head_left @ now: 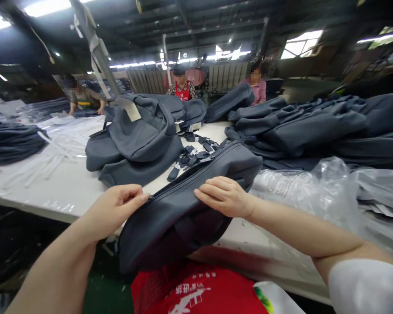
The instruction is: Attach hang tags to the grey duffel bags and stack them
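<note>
One grey bag (180, 218) held over the table (62, 187) edge at 6 o'clock. Left hand (116, 209), 7 o'clock, fingers pinching its zip end; right hand (224, 197), 5 o'clock, fingers curled gripping its top

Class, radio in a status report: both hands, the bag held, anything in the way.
Left hand pinches zip end of dark grey fabric backpack. Right hand grips its top. Clear crinkled plastic bags crowd the right side of white table.

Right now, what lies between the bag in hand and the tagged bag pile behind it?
Head view: a tangle of dark buckled straps on the table, between held bag and bag pile.
</note>
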`<state>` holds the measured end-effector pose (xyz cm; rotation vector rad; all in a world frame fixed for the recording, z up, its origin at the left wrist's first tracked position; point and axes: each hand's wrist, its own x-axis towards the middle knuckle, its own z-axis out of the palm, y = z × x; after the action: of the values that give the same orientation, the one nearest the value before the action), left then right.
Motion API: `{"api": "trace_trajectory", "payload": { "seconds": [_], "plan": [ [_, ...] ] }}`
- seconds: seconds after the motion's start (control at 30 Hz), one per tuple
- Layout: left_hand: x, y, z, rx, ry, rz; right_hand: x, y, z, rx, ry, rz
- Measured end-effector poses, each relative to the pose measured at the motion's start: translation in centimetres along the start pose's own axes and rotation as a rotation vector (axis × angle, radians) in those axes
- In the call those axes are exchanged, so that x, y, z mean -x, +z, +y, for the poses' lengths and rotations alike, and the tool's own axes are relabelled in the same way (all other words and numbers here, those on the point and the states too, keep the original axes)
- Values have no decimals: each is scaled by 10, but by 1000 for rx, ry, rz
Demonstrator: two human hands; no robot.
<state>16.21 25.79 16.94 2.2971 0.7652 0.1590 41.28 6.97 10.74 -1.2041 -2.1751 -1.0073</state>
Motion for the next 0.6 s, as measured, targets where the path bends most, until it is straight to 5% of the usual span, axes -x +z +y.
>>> {"api": "trace_trajectory", "payload": {
  "seconds": [0.17, 0.4, 0.5, 0.6],
  "plan": [
    [19, -11, -73, 138, -124, 3, 16, 8, 28, 9, 183, 6],
    [61, 74, -188, 431, -388, 70, 12, 10, 29, -2, 132, -34],
    [56, 82, -188, 359, -329, 291, -2, -1, 19, -56, 133, -122],
    [36, 72, -151, 314, -143, 342, -20, -17, 6, -212, 140, -286]
  ]
}}
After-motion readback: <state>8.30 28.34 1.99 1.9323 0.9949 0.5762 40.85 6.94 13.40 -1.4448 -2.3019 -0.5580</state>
